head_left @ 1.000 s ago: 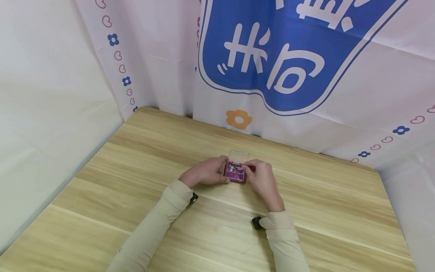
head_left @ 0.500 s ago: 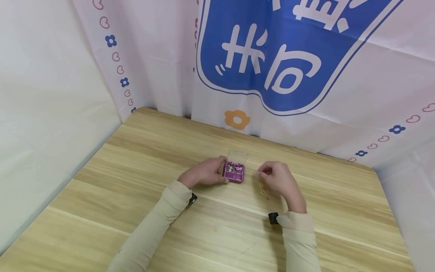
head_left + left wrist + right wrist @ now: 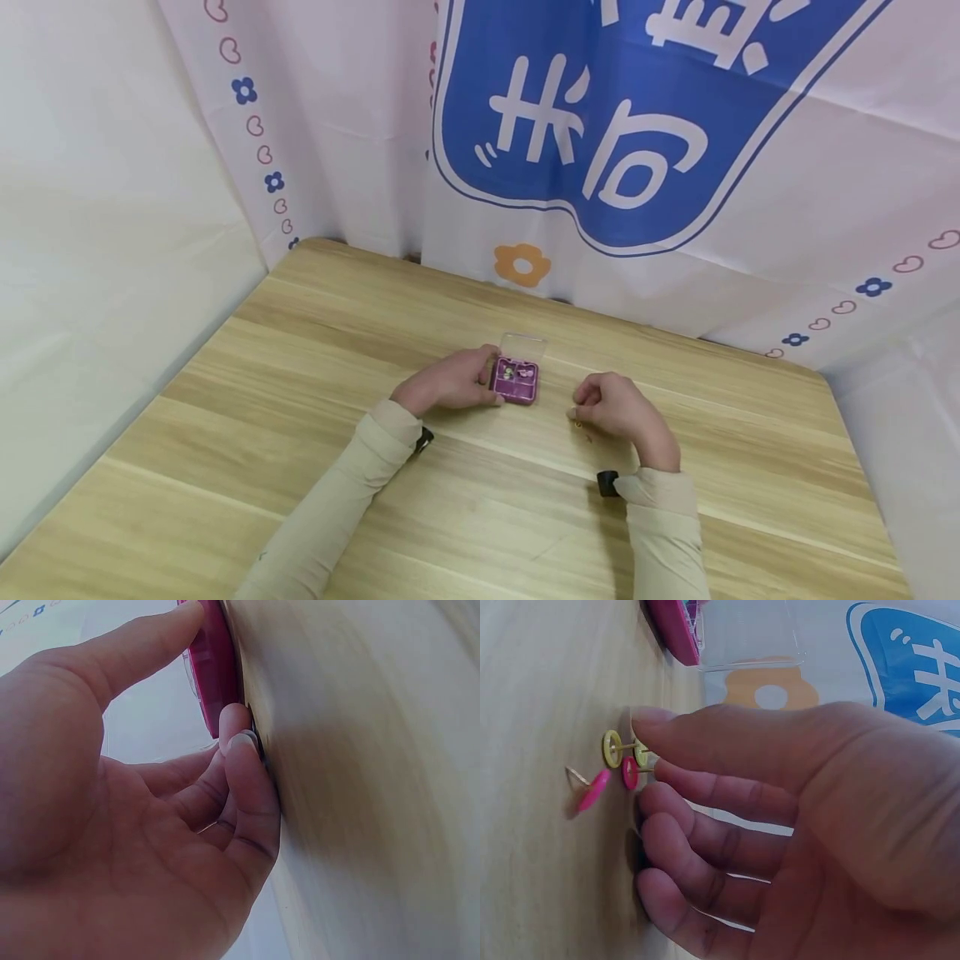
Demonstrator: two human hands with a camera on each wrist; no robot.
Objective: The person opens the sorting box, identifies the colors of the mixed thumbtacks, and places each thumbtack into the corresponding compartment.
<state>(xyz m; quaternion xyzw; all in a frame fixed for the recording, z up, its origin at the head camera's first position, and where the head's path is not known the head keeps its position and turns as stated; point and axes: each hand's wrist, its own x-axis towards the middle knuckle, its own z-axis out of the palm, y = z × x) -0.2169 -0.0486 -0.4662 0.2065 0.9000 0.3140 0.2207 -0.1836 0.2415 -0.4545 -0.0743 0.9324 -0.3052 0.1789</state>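
Observation:
A small magenta compartment box (image 3: 515,391) stands on the table with its clear lid (image 3: 523,344) raised. Greenish bits lie in its back left compartment and pinkish bits in the back right. My left hand (image 3: 450,381) grips the box from the left, thumb at the near side. My right hand (image 3: 621,410) is low over the table, right of the box. At its thumb and index fingertips lie a yellow thumbtack (image 3: 612,748), a yellow-green one and a pink thumbtack (image 3: 630,773). Another pink thumbtack (image 3: 593,791) lies tipped on its head's edge. The thumb and index tips stand apart.
The wooden table (image 3: 360,333) meets a white curtain (image 3: 360,183) with a blue printed panel behind the box. A pale wall (image 3: 112,250) borders the left side. Black wrist cameras show at both cuffs.
My right hand has drawn away from the box to the right, then dropped toward the thumbtacks on the table. The left hand has kept its grip on the box.

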